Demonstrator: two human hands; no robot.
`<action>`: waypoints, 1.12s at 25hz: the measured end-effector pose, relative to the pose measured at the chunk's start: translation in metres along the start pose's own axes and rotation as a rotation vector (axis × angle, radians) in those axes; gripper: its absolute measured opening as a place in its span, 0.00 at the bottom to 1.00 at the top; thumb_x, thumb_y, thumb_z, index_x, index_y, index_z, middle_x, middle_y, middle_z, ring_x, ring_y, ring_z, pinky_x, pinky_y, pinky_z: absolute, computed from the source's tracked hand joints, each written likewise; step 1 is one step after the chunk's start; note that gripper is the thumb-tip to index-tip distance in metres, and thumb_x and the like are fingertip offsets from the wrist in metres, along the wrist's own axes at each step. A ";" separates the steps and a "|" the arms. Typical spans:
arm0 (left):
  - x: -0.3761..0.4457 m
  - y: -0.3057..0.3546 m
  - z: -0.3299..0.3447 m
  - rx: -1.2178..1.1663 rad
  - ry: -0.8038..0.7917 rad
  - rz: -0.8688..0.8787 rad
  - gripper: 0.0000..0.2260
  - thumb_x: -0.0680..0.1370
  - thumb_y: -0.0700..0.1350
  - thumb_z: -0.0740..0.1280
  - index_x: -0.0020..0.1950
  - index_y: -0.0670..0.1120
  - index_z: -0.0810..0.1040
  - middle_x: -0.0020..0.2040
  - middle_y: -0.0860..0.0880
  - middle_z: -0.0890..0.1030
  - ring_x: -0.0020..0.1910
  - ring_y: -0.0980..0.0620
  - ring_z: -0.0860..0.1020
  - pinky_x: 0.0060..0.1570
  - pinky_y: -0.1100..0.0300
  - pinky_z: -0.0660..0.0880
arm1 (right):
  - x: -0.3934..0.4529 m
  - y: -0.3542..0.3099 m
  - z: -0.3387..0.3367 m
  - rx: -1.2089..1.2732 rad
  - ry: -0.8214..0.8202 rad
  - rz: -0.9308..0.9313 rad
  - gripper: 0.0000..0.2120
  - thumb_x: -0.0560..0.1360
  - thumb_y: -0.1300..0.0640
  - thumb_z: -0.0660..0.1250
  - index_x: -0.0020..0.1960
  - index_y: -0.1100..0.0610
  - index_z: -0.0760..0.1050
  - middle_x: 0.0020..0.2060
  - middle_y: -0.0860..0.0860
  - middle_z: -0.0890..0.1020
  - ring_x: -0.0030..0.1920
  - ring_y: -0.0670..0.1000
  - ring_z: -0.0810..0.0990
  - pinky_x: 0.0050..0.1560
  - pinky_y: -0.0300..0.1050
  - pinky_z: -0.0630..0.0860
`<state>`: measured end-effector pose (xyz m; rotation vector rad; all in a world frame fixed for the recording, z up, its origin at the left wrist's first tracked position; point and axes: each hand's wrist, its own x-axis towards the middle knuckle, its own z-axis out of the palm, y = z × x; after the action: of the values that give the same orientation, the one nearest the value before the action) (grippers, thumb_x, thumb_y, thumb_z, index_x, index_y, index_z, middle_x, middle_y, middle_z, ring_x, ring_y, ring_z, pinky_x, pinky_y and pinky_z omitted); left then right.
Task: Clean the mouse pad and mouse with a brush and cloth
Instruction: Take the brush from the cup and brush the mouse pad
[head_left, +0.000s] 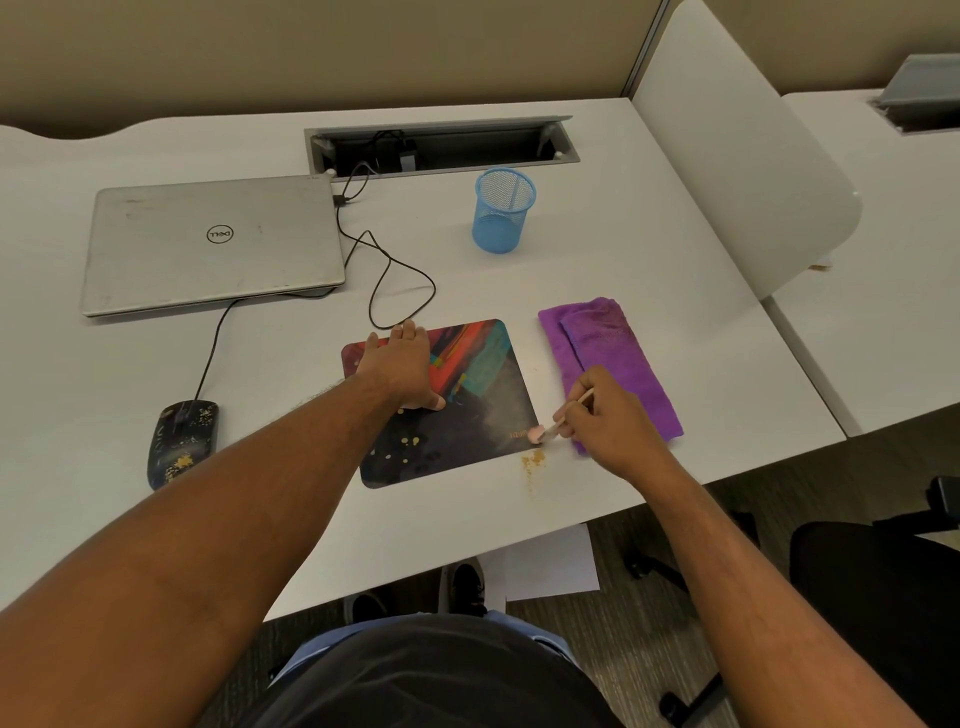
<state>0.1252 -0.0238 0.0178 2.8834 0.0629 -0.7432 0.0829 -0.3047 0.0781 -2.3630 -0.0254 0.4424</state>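
A colourful mouse pad (467, 410) lies on the white desk, with yellowish crumbs on its dark lower half. My left hand (402, 366) lies flat on the pad's upper left part, fingers straight. My right hand (605, 415) grips a small brush (545, 430) whose pink head touches the pad's right edge. A little heap of crumbs (532, 460) sits on the desk just off that edge. The folded purple cloth (608, 358) lies right of the pad, partly under my right hand. A dark wired mouse (182, 441) with crumbs on it rests at the left.
A shut silver laptop (213, 244) sits at the back left, and the mouse cable (384, 280) loops across the desk toward it. A blue mesh pen cup (503, 210) stands behind the pad. The cable tray (441, 145) is open at the back. The desk's front edge (519, 543) runs close below the pad.
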 end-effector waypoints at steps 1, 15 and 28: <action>0.000 0.000 0.000 0.000 0.003 0.002 0.54 0.69 0.63 0.75 0.81 0.43 0.47 0.81 0.43 0.50 0.80 0.44 0.51 0.77 0.40 0.48 | -0.001 0.002 0.000 0.010 0.006 0.008 0.04 0.82 0.59 0.65 0.50 0.53 0.70 0.45 0.53 0.84 0.44 0.51 0.85 0.49 0.56 0.85; 0.001 -0.003 0.005 -0.030 0.026 0.013 0.54 0.68 0.63 0.76 0.81 0.44 0.47 0.81 0.44 0.49 0.80 0.45 0.50 0.76 0.40 0.49 | -0.012 0.001 0.018 -0.008 0.000 -0.106 0.06 0.84 0.57 0.63 0.49 0.49 0.70 0.44 0.51 0.84 0.45 0.53 0.85 0.45 0.50 0.84; -0.008 -0.003 0.013 -0.066 0.130 0.014 0.51 0.70 0.63 0.74 0.81 0.44 0.48 0.81 0.44 0.49 0.80 0.45 0.48 0.76 0.40 0.47 | -0.007 0.005 0.003 -0.005 0.030 -0.172 0.07 0.83 0.57 0.64 0.51 0.45 0.70 0.44 0.48 0.83 0.42 0.50 0.84 0.41 0.46 0.84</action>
<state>0.1115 -0.0234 0.0098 2.8627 0.0817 -0.5394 0.0742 -0.3068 0.0750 -2.3483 -0.2144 0.3239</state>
